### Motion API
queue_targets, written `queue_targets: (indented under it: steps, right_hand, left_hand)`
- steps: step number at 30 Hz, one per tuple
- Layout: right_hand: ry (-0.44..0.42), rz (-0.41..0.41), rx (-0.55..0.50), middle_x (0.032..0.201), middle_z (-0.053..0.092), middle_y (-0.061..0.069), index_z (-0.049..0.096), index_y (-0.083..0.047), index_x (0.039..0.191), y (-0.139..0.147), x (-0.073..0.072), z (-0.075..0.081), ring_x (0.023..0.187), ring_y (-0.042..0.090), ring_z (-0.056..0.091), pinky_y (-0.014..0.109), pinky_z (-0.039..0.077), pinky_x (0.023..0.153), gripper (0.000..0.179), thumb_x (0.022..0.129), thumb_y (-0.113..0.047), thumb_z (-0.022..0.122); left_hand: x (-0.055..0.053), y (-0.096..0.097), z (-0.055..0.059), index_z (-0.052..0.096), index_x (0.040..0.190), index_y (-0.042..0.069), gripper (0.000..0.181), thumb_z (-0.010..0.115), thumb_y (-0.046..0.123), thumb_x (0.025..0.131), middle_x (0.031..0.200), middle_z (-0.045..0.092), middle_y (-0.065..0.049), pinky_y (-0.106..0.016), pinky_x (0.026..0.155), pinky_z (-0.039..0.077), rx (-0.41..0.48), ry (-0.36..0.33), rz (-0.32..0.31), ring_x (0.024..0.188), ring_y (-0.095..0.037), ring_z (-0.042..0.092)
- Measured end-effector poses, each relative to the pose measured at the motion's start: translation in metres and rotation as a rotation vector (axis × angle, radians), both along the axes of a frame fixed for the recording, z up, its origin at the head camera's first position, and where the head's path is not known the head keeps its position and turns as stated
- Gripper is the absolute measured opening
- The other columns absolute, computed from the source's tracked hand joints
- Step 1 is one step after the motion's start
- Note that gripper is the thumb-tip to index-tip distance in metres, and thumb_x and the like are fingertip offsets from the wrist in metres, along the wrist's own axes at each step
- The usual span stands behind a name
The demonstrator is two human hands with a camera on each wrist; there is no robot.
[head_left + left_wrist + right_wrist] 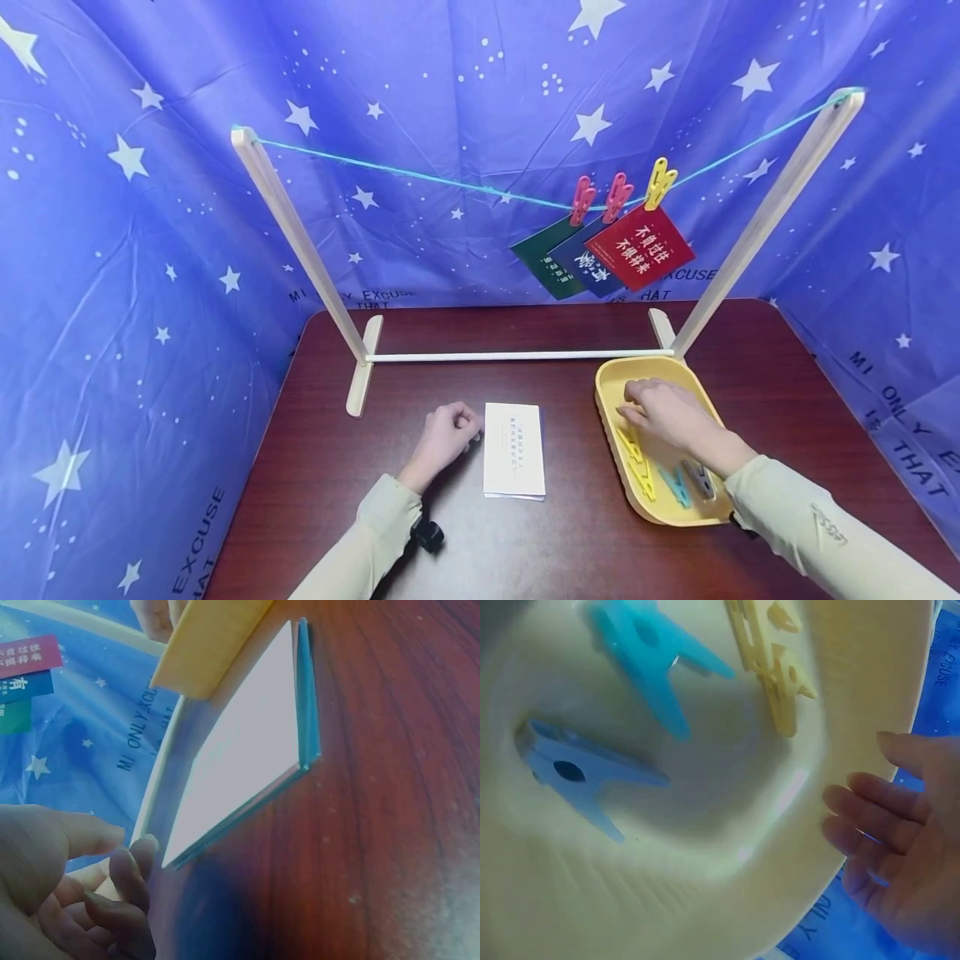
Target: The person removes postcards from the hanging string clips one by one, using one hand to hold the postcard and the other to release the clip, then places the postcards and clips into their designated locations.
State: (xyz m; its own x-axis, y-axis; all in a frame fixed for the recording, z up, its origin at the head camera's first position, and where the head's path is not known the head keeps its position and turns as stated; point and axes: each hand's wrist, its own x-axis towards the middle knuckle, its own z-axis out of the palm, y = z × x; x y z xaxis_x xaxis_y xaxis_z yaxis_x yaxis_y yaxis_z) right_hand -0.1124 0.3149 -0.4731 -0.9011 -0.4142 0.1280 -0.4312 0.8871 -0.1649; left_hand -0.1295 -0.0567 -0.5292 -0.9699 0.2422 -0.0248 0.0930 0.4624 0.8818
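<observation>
My left hand (447,433) rests on the table just left of a stack of white-faced cards (513,454), its fingers loosely curled and holding nothing. The left wrist view shows a small gap between those fingers and the stack (240,742). Over the far part of a yellow tray (613,383) hovers my right hand (675,415), fingers relaxed and empty. In the tray lie yellow clothespins (776,682), a teal clothespin (649,660) and a grey-blue clothespin (577,769), all apart from the right fingers.
A teal line (420,176) sags between two wooden posts (300,242). From it hang a green card (543,258), a blue card (577,262) and a red card (652,246), overlapping, under two pink clothespins (618,197) and a yellow one. A white rod (517,357) joins the posts' feet.
</observation>
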Motion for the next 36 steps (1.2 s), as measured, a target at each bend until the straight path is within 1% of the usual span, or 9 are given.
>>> queue_targets:
  steps: [6,12,13,16,19,20,21,29,36]
  right_hand:
    - [0.144,0.072,-0.029,0.073,0.057,-0.002,0.061,-0.012,0.086,-0.004,0.002,0.013,0.066,0.021,0.059,0.042,0.05,0.061,0.019,0.09,-0.015,0.079]
    - [0.234,0.137,-0.022,0.084,0.069,0.004,0.068,-0.008,0.097,-0.012,-0.002,0.038,0.076,0.026,0.068,0.046,0.057,0.067,0.02,0.087,-0.017,0.082]
    - [0.253,0.152,-0.021,0.085,0.069,0.005,0.068,-0.007,0.098,-0.014,-0.004,0.044,0.076,0.026,0.069,0.047,0.057,0.067,0.021,0.094,-0.026,0.078]
    - [0.29,0.182,-0.011,0.084,0.067,0.004,0.069,-0.007,0.099,-0.017,-0.009,0.061,0.074,0.026,0.067,0.046,0.058,0.064,0.024,0.092,-0.027,0.08]
    - [0.335,0.229,-0.007,0.079,0.064,0.002,0.068,-0.008,0.098,-0.019,-0.015,0.075,0.07,0.022,0.063,0.043,0.056,0.059,0.024,0.09,-0.026,0.081]
    - [0.338,0.238,-0.007,0.08,0.065,0.002,0.068,-0.009,0.099,-0.02,-0.016,0.081,0.07,0.022,0.064,0.043,0.056,0.06,0.026,0.082,-0.017,0.086]
    - [0.351,0.254,-0.01,0.081,0.066,0.003,0.068,-0.009,0.1,-0.021,-0.018,0.086,0.072,0.023,0.064,0.043,0.056,0.062,0.026,0.082,-0.016,0.086]
    - [0.377,0.323,-0.012,0.085,0.068,0.004,0.07,-0.009,0.103,-0.034,-0.028,0.125,0.077,0.024,0.067,0.044,0.058,0.068,0.028,0.081,-0.014,0.087]
    - [0.417,0.396,-0.011,0.088,0.07,0.005,0.072,-0.008,0.103,-0.044,-0.035,0.148,0.077,0.024,0.067,0.043,0.059,0.068,0.029,0.079,-0.013,0.088]
  left_hand:
    - [-0.001,0.006,0.013,0.073,0.093,0.005,0.011,0.069,0.014,0.097,0.072,0.072,-0.007,-0.022,0.052,0.05,0.043,0.031,0.014,0.052,-0.027,0.069]
    - [-0.002,0.011,0.024,0.076,0.097,0.006,0.011,0.071,0.016,0.098,0.072,0.071,0.0,-0.023,0.052,0.051,0.049,0.117,0.024,0.049,-0.023,0.066]
    - [-0.003,0.012,0.025,0.076,0.097,0.006,0.011,0.072,0.016,0.098,0.073,0.071,0.001,-0.022,0.054,0.052,0.051,0.133,0.025,0.05,-0.02,0.065]
    - [-0.005,0.013,0.028,0.076,0.097,0.007,0.011,0.072,0.017,0.098,0.076,0.073,0.001,-0.023,0.055,0.053,0.075,0.168,0.027,0.051,-0.023,0.066]
    - [-0.007,0.014,0.03,0.077,0.097,0.01,0.01,0.073,0.02,0.097,0.081,0.075,0.002,-0.021,0.059,0.049,0.062,0.212,0.046,0.057,-0.011,0.061]
    - [-0.008,0.015,0.032,0.077,0.098,0.011,0.01,0.074,0.02,0.097,0.084,0.076,0.001,-0.021,0.059,0.049,0.063,0.219,0.052,0.058,-0.01,0.061]
    - [-0.008,0.016,0.034,0.077,0.099,0.012,0.009,0.074,0.02,0.096,0.085,0.076,0.001,-0.022,0.059,0.047,0.062,0.227,0.058,0.06,-0.007,0.058]
    - [-0.015,0.022,0.044,0.074,0.109,0.01,0.015,0.075,0.019,0.097,0.091,0.077,-0.001,-0.021,0.052,0.042,0.111,0.244,0.068,0.054,-0.005,0.049]
    - [-0.019,0.03,0.054,0.076,0.113,0.008,0.019,0.074,0.02,0.098,0.094,0.079,-0.003,-0.023,0.051,0.048,0.169,0.229,0.053,0.05,-0.013,0.059]
